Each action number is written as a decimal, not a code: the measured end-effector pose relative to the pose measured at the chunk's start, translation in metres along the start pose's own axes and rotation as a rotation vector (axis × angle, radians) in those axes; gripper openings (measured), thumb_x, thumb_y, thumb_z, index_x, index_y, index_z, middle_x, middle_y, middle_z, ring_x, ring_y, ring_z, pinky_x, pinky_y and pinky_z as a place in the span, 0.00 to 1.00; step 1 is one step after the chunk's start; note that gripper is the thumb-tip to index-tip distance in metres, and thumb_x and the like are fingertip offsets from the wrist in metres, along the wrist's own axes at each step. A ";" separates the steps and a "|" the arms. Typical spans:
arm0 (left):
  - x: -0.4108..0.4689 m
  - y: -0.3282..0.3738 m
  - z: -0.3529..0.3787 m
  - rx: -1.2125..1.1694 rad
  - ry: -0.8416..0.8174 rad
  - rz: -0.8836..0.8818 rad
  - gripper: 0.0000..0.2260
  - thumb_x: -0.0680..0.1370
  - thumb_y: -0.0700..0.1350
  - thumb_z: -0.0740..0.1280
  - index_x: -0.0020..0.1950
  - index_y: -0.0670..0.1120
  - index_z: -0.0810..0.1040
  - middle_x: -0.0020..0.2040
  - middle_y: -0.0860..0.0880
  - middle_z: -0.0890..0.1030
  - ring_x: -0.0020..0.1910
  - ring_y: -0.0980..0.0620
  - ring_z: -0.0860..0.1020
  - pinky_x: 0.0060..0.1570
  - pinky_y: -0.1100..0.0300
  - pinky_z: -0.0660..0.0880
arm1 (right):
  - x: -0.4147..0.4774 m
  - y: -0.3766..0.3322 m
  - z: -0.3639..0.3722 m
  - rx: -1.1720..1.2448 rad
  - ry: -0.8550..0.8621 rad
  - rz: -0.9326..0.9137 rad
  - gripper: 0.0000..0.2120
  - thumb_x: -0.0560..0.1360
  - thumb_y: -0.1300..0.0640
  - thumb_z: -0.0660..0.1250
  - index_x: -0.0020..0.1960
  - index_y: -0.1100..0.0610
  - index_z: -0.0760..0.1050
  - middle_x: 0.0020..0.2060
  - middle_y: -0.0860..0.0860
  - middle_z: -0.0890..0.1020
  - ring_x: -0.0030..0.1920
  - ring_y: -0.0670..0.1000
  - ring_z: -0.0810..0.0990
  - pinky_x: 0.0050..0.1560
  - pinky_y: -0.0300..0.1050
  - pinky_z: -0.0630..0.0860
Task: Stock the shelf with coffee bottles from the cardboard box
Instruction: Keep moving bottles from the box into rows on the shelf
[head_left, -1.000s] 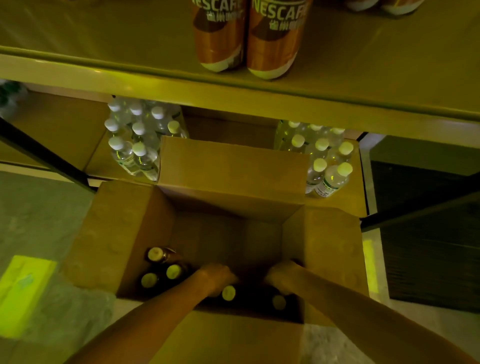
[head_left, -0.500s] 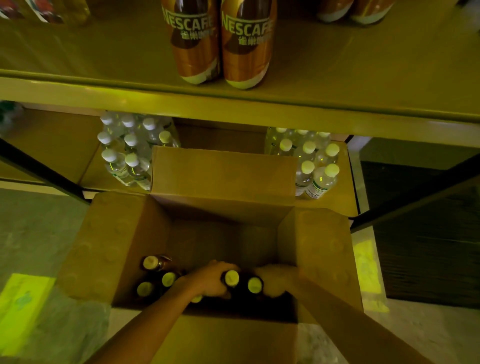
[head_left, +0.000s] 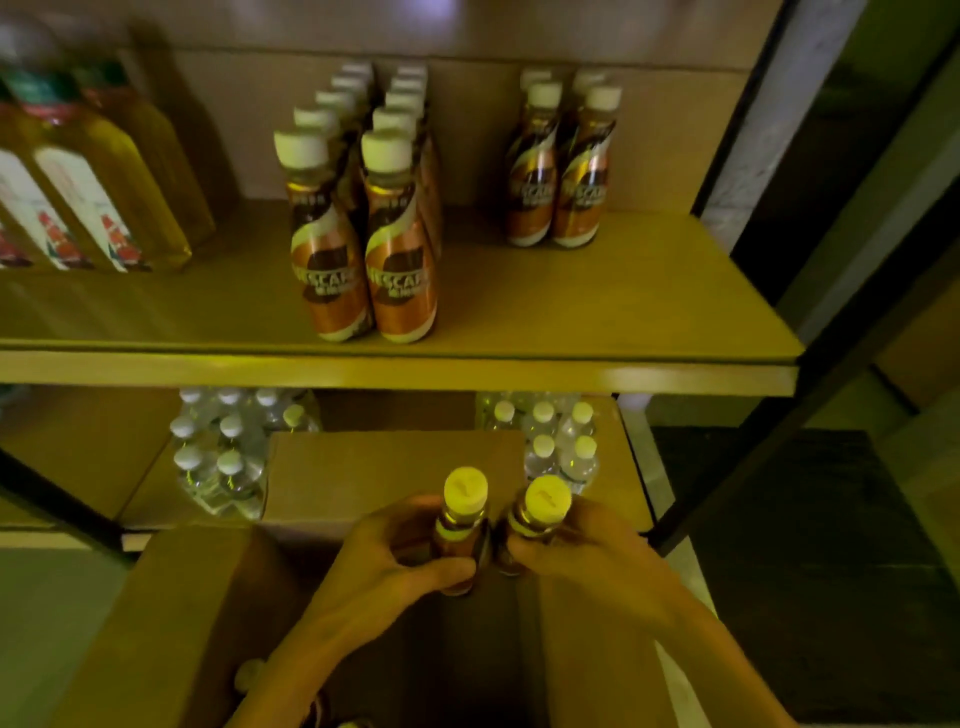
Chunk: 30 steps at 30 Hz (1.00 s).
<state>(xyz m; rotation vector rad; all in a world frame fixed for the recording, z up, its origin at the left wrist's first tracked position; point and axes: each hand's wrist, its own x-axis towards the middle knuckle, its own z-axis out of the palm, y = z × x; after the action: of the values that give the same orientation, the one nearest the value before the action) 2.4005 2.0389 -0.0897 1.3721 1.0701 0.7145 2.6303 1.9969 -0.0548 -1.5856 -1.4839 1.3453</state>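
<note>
My left hand (head_left: 387, 564) grips one coffee bottle (head_left: 464, 514) with a pale cap, and my right hand (head_left: 576, 545) grips a second coffee bottle (head_left: 540, 512). Both are upright, side by side, above the open cardboard box (head_left: 171, 623). One more cap (head_left: 249, 673) shows low inside the box. On the wooden shelf (head_left: 519, 332) above stand two rows of coffee bottles (head_left: 363, 249) at the centre and a smaller group of coffee bottles (head_left: 563, 171) to the right.
Tall yellow juice bottles (head_left: 78, 197) stand at the shelf's left. Packs of water bottles (head_left: 223, 457) and more water bottles (head_left: 561, 441) fill the lower shelf behind the box flap. A dark metal upright (head_left: 737, 135) bounds the shelf's right side.
Both hands have risen out of the box, each with a coffee bottle. The view has tilted up and now shows the whole upper shelf.
</note>
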 end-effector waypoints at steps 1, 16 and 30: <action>0.000 0.016 0.004 -0.037 0.010 0.052 0.28 0.62 0.49 0.81 0.61 0.48 0.81 0.57 0.50 0.85 0.59 0.51 0.82 0.65 0.46 0.74 | -0.007 -0.010 -0.009 0.063 0.024 -0.021 0.15 0.73 0.50 0.73 0.59 0.46 0.78 0.53 0.40 0.84 0.56 0.39 0.81 0.60 0.41 0.75; 0.050 0.185 0.051 -0.132 0.201 0.503 0.14 0.72 0.47 0.74 0.57 0.51 0.82 0.50 0.57 0.86 0.52 0.60 0.83 0.44 0.71 0.77 | 0.000 -0.137 -0.097 0.197 0.524 -0.504 0.15 0.71 0.45 0.70 0.54 0.50 0.81 0.46 0.43 0.86 0.49 0.42 0.85 0.47 0.39 0.80; 0.113 0.169 0.060 -0.100 0.360 0.457 0.14 0.74 0.48 0.74 0.59 0.54 0.81 0.50 0.57 0.85 0.51 0.62 0.82 0.47 0.65 0.79 | 0.060 -0.117 -0.110 0.186 0.593 -0.344 0.09 0.74 0.42 0.70 0.53 0.42 0.80 0.44 0.38 0.85 0.50 0.41 0.82 0.52 0.42 0.77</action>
<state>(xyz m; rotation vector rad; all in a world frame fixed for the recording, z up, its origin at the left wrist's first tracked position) 2.5295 2.1359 0.0483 1.4490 0.9840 1.3733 2.6804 2.1026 0.0706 -1.3683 -1.1527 0.7090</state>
